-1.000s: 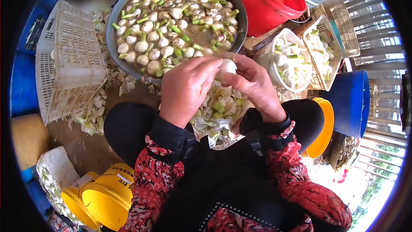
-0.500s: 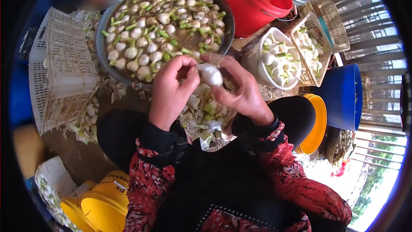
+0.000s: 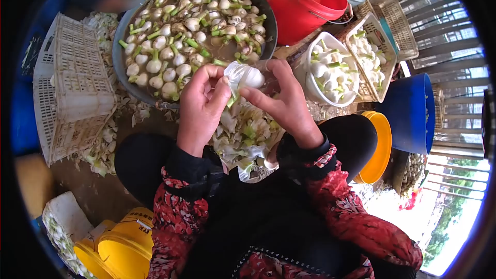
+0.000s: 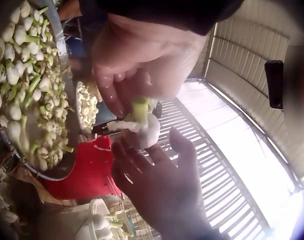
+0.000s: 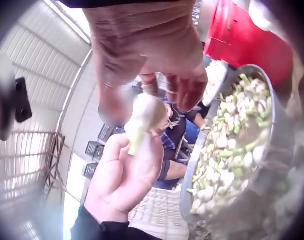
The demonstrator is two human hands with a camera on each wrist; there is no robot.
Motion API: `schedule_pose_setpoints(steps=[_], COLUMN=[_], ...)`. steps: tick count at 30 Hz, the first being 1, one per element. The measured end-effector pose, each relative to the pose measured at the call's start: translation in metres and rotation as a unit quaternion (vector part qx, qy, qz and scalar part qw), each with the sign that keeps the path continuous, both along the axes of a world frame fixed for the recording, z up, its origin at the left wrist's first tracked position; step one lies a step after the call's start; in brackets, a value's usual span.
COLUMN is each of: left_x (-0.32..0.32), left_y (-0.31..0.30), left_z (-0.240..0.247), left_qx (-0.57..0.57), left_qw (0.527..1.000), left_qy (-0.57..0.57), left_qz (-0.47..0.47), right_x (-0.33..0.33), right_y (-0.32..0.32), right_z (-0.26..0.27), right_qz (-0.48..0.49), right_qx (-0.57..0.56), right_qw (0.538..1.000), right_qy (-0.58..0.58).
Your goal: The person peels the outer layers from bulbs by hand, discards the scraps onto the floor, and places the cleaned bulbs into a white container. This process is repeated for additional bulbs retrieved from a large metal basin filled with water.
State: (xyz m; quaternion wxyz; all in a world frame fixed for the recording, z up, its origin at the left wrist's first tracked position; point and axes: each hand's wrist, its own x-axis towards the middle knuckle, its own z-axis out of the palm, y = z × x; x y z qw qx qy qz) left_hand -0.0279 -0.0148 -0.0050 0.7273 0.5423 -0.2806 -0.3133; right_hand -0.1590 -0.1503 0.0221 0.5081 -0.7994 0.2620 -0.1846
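Observation:
A white garlic bulb [image 3: 253,78] with a short green stem [image 4: 140,110] is between both hands, above a heap of peelings [image 3: 243,129]. My left hand [image 3: 203,106] pinches a loosened flap of its outer skin [image 3: 235,74] between thumb and forefinger, at the stem side. On the other side my right hand [image 3: 289,104] holds the bulb, thumb below and fingers above. The right wrist view shows the bulb [image 5: 147,112] between the right thumb and fingers, its stem toward the left palm. Behind the hands stands a wide basin [image 3: 120,62] of unpeeled garlic in murky water.
Right of the basin are a red bucket [image 3: 289,18], a white bucket [image 3: 311,80] of peeled garlic and a crate [image 3: 390,67] of more. A blue bucket [image 3: 413,113] and yellow bucket [image 3: 382,147] stand nearer. Left is an upturned white crate [image 3: 77,93]; yellow buckets [image 3: 124,245] lie below it.
The left hand has moved left off the bulb's side, and the skin is now partly peeled away as a flap. The right hand keeps holding the bulb. The camera view has shifted slightly.

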Motion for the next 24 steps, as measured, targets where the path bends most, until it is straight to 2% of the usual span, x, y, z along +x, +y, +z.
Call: schedule_pose_setpoints(steps=[2,4,5,7,8,11,12,14,15,17,18,19,20,21,23,24], left_x=[-0.003,-0.004,-0.002,0.006,0.004,0.008,0.011,0.014,0.012,0.012,0.01,0.007,0.006,0.012,0.013,0.009], left_y=[-0.003,-0.005,-0.003,0.0,0.0,0.006,0.007,0.008,0.004,0.004,0.004,0.004,0.002,0.004,0.003,0.002], left_z=[0.001,0.002,0.001,-0.001,0.0,-0.005,-0.007,-0.01,-0.009,-0.001,-0.001,-0.001,-0.001,0.001,0.001,-0.001], left_qx=[0.007,-0.022,-0.017,-0.02,-0.021,-0.018,-0.018,-0.021,-0.014,0.059,0.056,0.02,-0.017,-0.002,0.012,0.048], left_qw=[1.0,0.992,0.992,0.986,0.983,0.977,0.977,0.975,0.973,0.985,0.986,0.984,0.98,0.983,0.994,0.998], left_qy=[-0.004,0.123,0.121,0.159,0.171,0.211,0.212,0.22,0.215,0.142,0.145,0.167,0.189,0.162,0.086,0.014], left_qz=[-0.015,0.032,0.037,0.051,0.066,0.013,0.011,0.032,0.079,0.073,0.067,0.066,0.064,0.087,0.073,0.038], right_x=[0.001,0.002,0.002,0.003,0.003,-0.002,-0.006,-0.014,-0.014,-0.014,-0.014,-0.016,-0.019,-0.024,-0.033,-0.033], right_y=[0.0,-0.002,-0.001,0.001,0.003,0.002,-0.002,-0.011,-0.011,-0.012,-0.014,-0.018,-0.024,-0.028,-0.035,-0.034], right_z=[0.004,-0.003,-0.008,-0.015,-0.016,-0.026,-0.036,-0.054,-0.054,-0.054,-0.051,-0.051,-0.052,-0.052,-0.049,-0.043], right_qz=[-0.033,0.0,0.005,0.011,0.016,-0.026,-0.027,0.093,0.091,0.011,-0.043,-0.047,-0.084,-0.121,-0.13,-0.178], right_qx=[-0.029,0.192,0.197,0.342,0.399,0.504,0.503,0.644,0.643,0.683,0.672,0.666,0.668,0.666,0.641,0.616], right_qw=[0.998,0.979,0.978,0.912,0.882,0.829,0.83,0.694,0.696,0.651,0.659,0.663,0.638,0.611,0.632,0.673], right_qy=[0.034,-0.064,-0.064,-0.227,-0.252,-0.242,-0.242,-0.308,-0.307,-0.331,-0.335,-0.338,-0.374,-0.41,-0.417,-0.368])
